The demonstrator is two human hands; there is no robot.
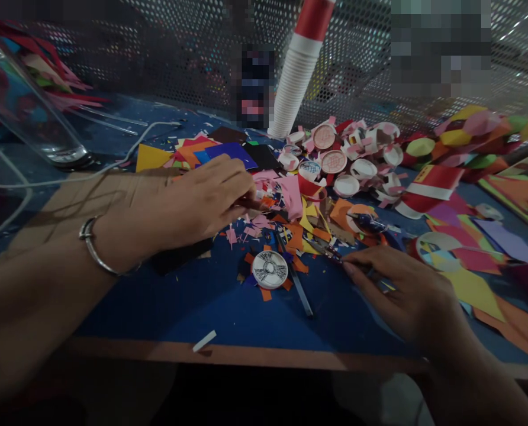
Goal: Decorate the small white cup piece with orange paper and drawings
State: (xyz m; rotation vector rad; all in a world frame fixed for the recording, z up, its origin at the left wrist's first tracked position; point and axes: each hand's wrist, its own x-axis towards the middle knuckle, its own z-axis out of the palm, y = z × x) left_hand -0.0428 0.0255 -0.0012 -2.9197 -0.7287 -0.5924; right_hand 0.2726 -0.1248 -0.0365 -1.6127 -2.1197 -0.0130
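My left hand (211,195), wearing a silver bangle, reaches over the paper scraps with its fingers curled together; whatever they hold is hidden. My right hand (397,281) grips a pair of scissors (326,251), their metal blades pointing left toward the scraps. Between the hands lies a white disc (270,269) with black pen drawing, ringed by small orange and blue paper tabs. Beside it a slim dark stick, perhaps a pen (300,287), rests on the blue table. Colored scraps (297,234) are strewn around both hands.
A tall stack of paper cups (297,83) leans at the back. Several cut cup pieces (357,160) are heaped right of it. A red-and-white cup (432,189) lies farther right. At left are a clear glass (46,130), a white cable (90,176) and cardboard (64,213).
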